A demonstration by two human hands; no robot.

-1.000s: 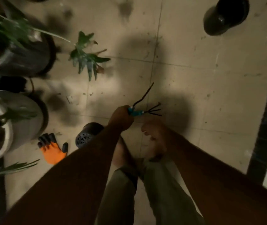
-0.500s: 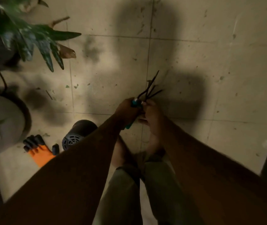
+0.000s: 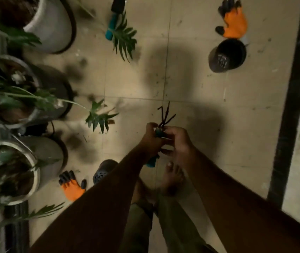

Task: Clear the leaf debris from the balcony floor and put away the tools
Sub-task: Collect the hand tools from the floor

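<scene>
My left hand (image 3: 150,138) grips the teal handle of a small hand rake (image 3: 161,125), whose dark prongs point up and away over the tiled floor (image 3: 209,110). My right hand (image 3: 177,141) is curled at the rake's neck, fingers pinching just below the prongs. A second teal-handled tool (image 3: 113,19) lies on the floor at the top, partly under a green leaf (image 3: 124,40). Small dark bits of debris are scattered over the tiles.
Potted plants (image 3: 17,99) line the left side. Orange-and-black gloves lie at lower left (image 3: 72,186) and top right (image 3: 234,21). A black pot (image 3: 226,55) lies at upper right, another (image 3: 102,171) by my feet. A dark rail (image 3: 289,106) runs down the right.
My right hand has come up to the rake and closed at its neck. The view has tilted, so more of the floor, the far glove and the second tool show.
</scene>
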